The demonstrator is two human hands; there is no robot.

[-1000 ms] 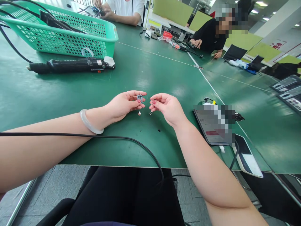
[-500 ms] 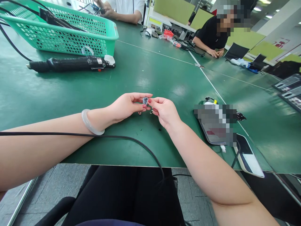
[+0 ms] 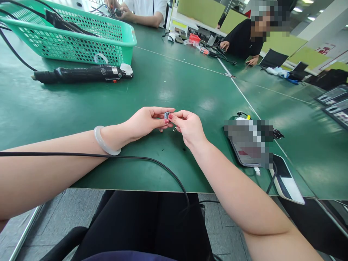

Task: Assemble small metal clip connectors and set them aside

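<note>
A small grey-blue block-like part (image 3: 166, 115) is pinched between the thumb and fingers of my left hand (image 3: 145, 121). Its exact kind is too small to make out. My right hand (image 3: 190, 127) is closed in a pinch against the part's right side; what lies between those fingertips is hidden. The two hands meet just above the green table. Beneath the left fingers is a tiny coppery piece (image 3: 161, 130). A tiny rectangular metal piece (image 3: 174, 129) shows by the lower right fingers, seemingly on the table.
A black cable (image 3: 136, 158) crosses over my left forearm. Back left stand a green basket (image 3: 89, 47) and a black electric screwdriver (image 3: 84, 74). Phone-like devices (image 3: 288, 181) lie right of my right forearm. Two people sit across the green table (image 3: 174, 83).
My right hand has moved left to meet the grey-blue part, hiding the small pale piece it pinched earlier. My left hand shifted slightly right, then both stayed nearly still.
</note>
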